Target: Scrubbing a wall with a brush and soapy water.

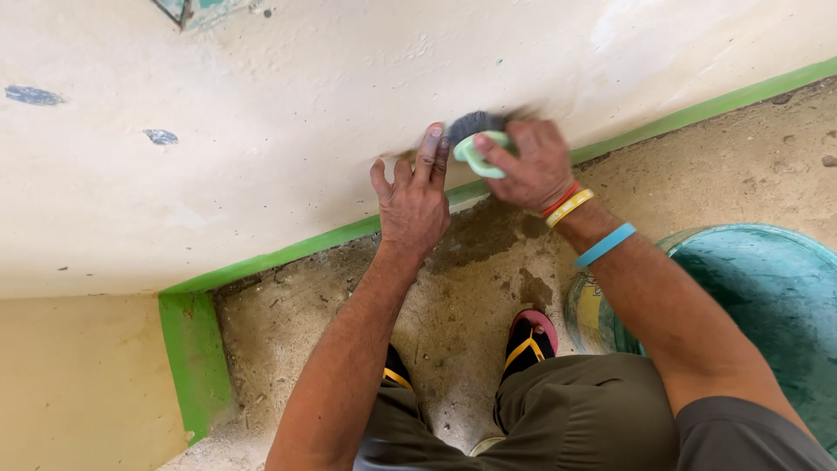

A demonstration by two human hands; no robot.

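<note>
brush (478,144): dark bristles, smooth pale-green plastic handle in my right hand (534,166) | wall (261,131) behind brush: matt, chalky cream paint, pitted | floor (453,288) below brush: rough gritty concrete, damp patches | basin (776,296) right of brush: glossy teal plastic

right hand (532,166) — grips brush (478,139) | left hand (414,201) — flat on wall (261,113)

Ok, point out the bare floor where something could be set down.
Most open: the dusty floor between the green skirting strip and the left forearm. A smaller bare patch lies at upper right, between the skirting and the teal basin. Crowded: around the sandalled feet, and at the wall where the left hand and right hand work the brush.
</note>
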